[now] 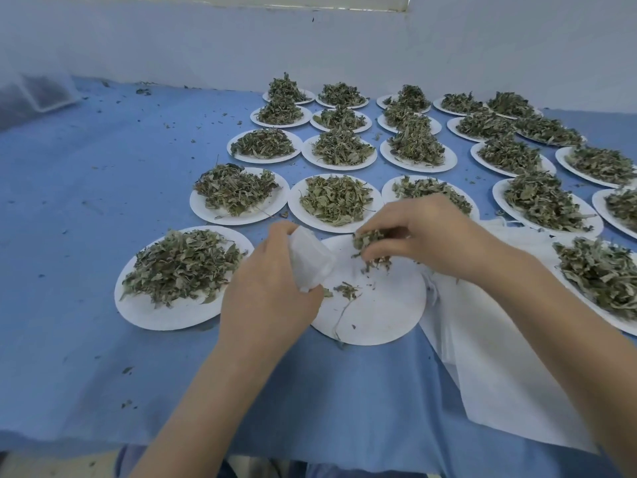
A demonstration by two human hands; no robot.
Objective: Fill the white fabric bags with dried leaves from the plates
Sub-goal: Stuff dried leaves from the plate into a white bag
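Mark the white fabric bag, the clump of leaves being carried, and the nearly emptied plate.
white fabric bag point(312, 262): head view, middle of its visible side.
clump of dried leaves point(368, 241): head view, upper part, under the right hand's fingers.
nearly emptied plate point(382, 305): head view, bare centre.

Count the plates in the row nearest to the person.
3: left heaped plate, middle nearly bare plate, right heaped plate cut by the frame edge; more may lie beyond it.
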